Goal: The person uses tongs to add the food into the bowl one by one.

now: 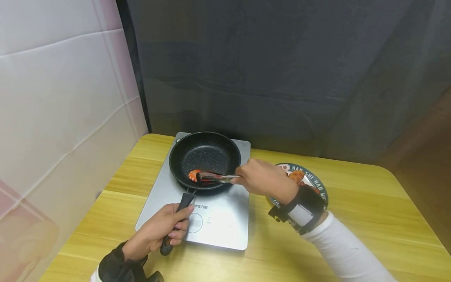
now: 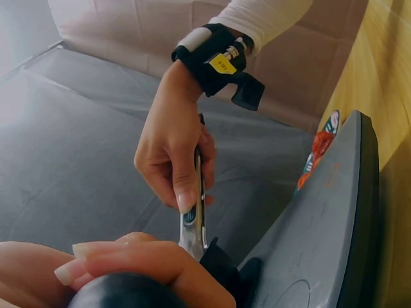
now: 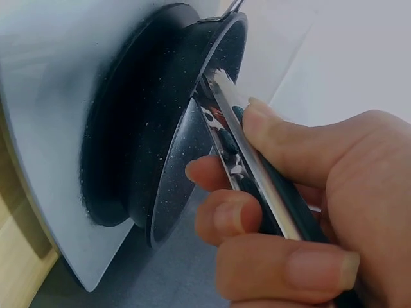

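Observation:
My left hand [image 1: 169, 227] grips the black handle [image 1: 184, 201] of a speckled black frying pan [image 1: 204, 154]. The pan sits on a silver induction cooker [image 1: 225, 231]. In my right hand [image 1: 260, 178] are metal tongs [image 1: 220, 178], reaching over the pan's near right rim. At the tongs' tips, inside the pan near its front wall, is an orange-red piece of food with pale marks [image 1: 193, 175]. The right wrist view shows thumb and fingers wrapped round the tongs [image 3: 257, 167], their arms close together; the food is hidden there.
Right of the cooker, partly behind my right wrist, a plate [image 1: 321, 188] with a lettered dark rim holds more orange-red food [image 1: 297, 176]. The wooden table [image 1: 366, 219] ends at a dark curtain [image 1: 267, 78] behind and a pale cloth wall [image 1: 67, 102] on the left.

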`<action>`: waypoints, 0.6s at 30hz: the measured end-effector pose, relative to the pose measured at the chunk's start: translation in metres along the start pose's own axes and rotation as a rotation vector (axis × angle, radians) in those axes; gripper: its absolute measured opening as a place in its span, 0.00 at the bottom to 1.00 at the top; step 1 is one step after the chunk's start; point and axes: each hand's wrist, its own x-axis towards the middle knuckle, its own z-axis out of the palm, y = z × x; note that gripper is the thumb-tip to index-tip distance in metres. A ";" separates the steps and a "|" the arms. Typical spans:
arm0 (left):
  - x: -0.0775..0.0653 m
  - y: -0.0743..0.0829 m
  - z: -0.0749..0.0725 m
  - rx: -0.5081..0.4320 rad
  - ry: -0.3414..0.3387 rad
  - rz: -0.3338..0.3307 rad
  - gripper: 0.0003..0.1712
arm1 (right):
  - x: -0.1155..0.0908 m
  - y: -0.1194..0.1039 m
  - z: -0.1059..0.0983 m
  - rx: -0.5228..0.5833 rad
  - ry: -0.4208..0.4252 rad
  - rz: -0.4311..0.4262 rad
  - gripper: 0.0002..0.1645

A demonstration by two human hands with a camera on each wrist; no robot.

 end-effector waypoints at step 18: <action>-0.001 0.001 0.001 0.010 0.007 -0.002 0.20 | 0.004 -0.002 -0.003 0.022 -0.045 0.020 0.15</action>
